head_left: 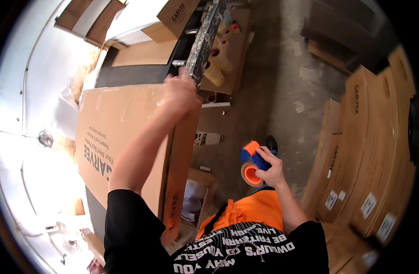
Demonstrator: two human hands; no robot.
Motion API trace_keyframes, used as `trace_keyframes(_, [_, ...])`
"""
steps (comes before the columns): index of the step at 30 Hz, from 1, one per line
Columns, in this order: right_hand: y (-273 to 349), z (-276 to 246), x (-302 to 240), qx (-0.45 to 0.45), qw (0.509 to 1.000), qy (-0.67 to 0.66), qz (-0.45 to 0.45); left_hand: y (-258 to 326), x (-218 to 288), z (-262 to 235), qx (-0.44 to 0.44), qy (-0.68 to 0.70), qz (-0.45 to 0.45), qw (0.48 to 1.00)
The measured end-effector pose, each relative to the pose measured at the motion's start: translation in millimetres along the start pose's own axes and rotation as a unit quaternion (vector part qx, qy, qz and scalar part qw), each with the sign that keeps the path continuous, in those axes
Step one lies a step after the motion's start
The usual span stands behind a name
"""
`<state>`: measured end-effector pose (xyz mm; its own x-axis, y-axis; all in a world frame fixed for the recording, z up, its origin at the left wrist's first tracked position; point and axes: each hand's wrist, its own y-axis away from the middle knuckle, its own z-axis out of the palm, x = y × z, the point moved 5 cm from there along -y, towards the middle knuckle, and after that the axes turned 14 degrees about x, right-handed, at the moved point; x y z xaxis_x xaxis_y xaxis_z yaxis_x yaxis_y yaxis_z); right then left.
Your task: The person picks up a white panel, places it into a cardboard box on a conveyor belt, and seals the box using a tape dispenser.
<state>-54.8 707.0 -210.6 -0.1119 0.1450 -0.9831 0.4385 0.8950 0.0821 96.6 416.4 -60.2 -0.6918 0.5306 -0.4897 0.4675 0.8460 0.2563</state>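
Note:
A large brown cardboard carton (127, 114) with printed lettering lies flat on the dark bench to my left, clear tape along its far edge. My left hand (179, 93) is over the carton's far right corner, beside a worn metal rail. Motion smears its fingers, and I cannot tell whether it touches the carton. Held low at my right side, away from the carton, is a blue and orange tape dispenser (247, 155) with a roll of tape on it. My right hand (272, 171) is closed around its blue body.
Beyond the carton stands an open cardboard box (145, 54). The scuffed metal rail (205, 41) edges the bench. Several tape rolls (217, 61) sit on a lower shelf. Long cartons (355, 137) are stacked at the right. An open box (202, 178) stands below the bench.

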Motion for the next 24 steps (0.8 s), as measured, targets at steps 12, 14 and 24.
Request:
trace_keyframes(12, [-303.5, 185.6, -59.6, -0.436, 0.854, -0.229, 0.165, 55.0, -21.3, 5.7, 0.153, 0.238, -0.134, 0.95])
trace_keyframes(14, [-340.0, 229.7, -92.0, -0.484, 0.83, -0.211, 0.18, 50.1, -20.1, 3.5, 0.172, 0.23, -0.127, 0.949])
trace_keyframes(24, [-242.5, 166.8, -71.1, -0.748, 0.663, -0.011, 0.016, 60.8, -26.4, 16.7, 0.129, 0.261, -0.14, 0.946])
